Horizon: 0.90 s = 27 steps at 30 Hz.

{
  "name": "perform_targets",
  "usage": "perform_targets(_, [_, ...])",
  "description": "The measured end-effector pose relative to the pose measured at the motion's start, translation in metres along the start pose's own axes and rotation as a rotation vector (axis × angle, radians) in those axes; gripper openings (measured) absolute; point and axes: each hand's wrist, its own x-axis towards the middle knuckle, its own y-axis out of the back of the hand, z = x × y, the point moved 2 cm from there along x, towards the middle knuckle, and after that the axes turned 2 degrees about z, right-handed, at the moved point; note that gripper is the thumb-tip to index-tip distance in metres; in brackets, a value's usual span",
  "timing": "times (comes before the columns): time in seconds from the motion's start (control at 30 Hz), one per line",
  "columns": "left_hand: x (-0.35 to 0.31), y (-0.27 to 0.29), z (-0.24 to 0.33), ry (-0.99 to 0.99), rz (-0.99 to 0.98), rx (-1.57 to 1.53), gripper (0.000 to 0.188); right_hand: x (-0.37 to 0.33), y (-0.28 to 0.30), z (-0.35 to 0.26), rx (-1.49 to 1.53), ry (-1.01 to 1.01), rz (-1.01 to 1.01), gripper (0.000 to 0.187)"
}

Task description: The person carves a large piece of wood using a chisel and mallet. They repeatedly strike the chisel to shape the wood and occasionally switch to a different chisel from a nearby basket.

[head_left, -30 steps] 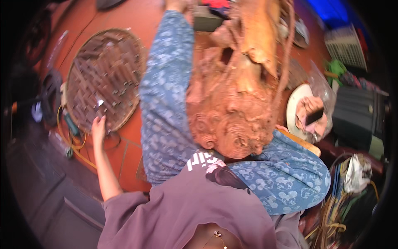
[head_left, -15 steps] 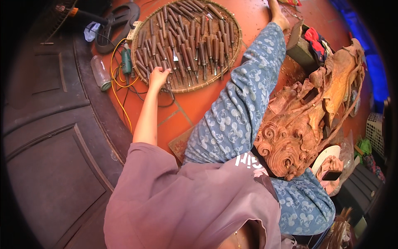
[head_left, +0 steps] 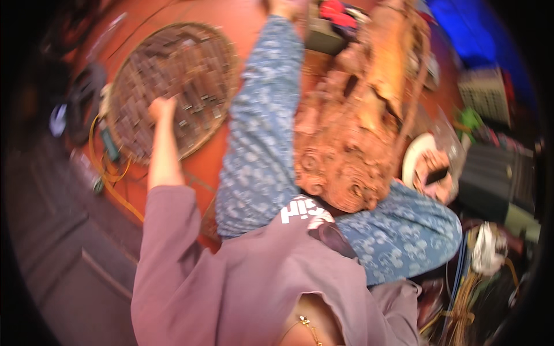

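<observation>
My left hand (head_left: 162, 108), blurred by motion, is over the round woven tray (head_left: 235, 66) on the left. Its fingers look curled closed; what they hold, if anything, cannot be made out. Around it, the tray is filled with wood-carving chisels (head_left: 202, 78) with brown handles, lying close together. A large carved wooden sculpture (head_left: 349, 158), with swirls at its near end, leans against my bent right leg and stretches away from me. My right hand does not show; only the right sleeve (head_left: 398, 305) appears at lower right.
A yellow cord (head_left: 124, 200) and a green power tool (head_left: 109, 144) lie left of the tray. Beyond the sculpture stands an open box (head_left: 323, 37) with red cloth. At right are a pale hat (head_left: 416, 151), a phone (head_left: 437, 176) on cloth, a dark case (head_left: 490, 173) and a plastic basket (head_left: 486, 95).
The whole view has turned and shifted, so the tray and sculpture appear farther left. My left hand has moved from the tray's near edge further in over the chisels.
</observation>
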Motion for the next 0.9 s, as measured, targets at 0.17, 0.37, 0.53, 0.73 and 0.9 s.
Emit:
perform_targets(0.17, [0.046,-0.033,-0.025,0.000,-0.117,0.128,0.072,-0.003,-0.015,-0.007,0.063,-0.005,-0.034,0.032])
perform_targets(0.37, [0.011,0.000,-0.019,-0.170,0.284,-0.147,0.057,0.017,-0.065,-0.006,0.160,0.007,-0.176,0.031])
perform_targets(0.53, [-0.099,0.104,0.121,-0.496,-0.025,-0.844,0.035,0.053,-0.109,-0.022,0.220,0.088,-0.339,0.031])
perform_targets(0.73, [-0.301,0.158,0.276,-1.285,-0.733,-0.788,0.035,0.090,-0.101,-0.115,0.047,0.368,-0.463,0.031])
perform_targets(0.9, [-0.417,0.122,0.305,-1.950,-0.917,-1.153,0.025,0.111,-0.065,-0.218,-0.200,0.857,-0.533,0.027])
